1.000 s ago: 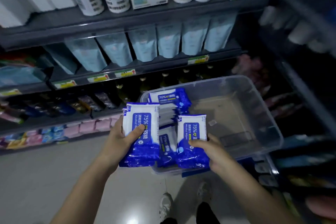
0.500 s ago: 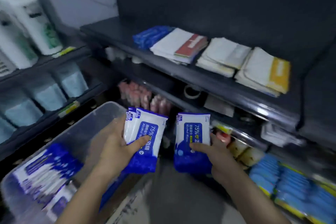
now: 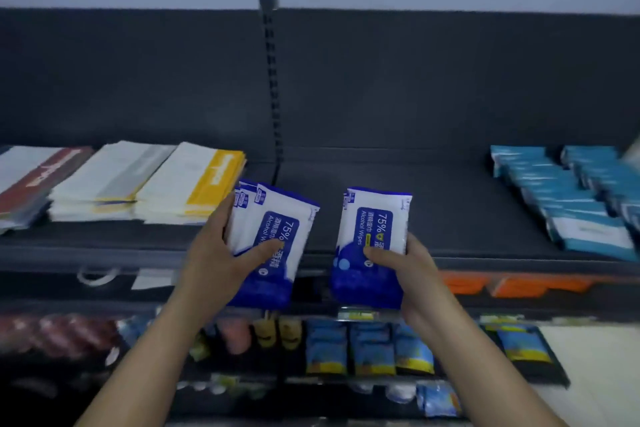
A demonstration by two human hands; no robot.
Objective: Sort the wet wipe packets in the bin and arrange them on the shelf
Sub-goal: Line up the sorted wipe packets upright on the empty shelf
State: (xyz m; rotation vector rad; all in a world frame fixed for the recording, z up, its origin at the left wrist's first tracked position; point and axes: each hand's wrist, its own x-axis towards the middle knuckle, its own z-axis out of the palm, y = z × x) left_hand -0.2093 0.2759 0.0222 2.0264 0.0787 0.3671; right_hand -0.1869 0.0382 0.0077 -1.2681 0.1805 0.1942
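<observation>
Now left hand (image 3: pixel 214 253), right hand (image 3: pixel 405 274) each gripping wipe packets (image 3: pixel 277 215), teal packs (image 3: pixel 571 201) rightward

light: dim, bluish | shadows: soft | blur: motion smear at edges | distortion: wide-angle bowing

Left grip (image 3: pixel 215 258); right grip (image 3: pixel 412 274); both curled

Head view: one wide-angle camera worn on the person's head | faces forward and a little down, square to the shelf (image 3: pixel 450 211) | close in: left hand (image 3: pixel 214 253) and right hand (image 3: pixel 412 274) sit mid-frame, just before the shelf's front edge
</observation>
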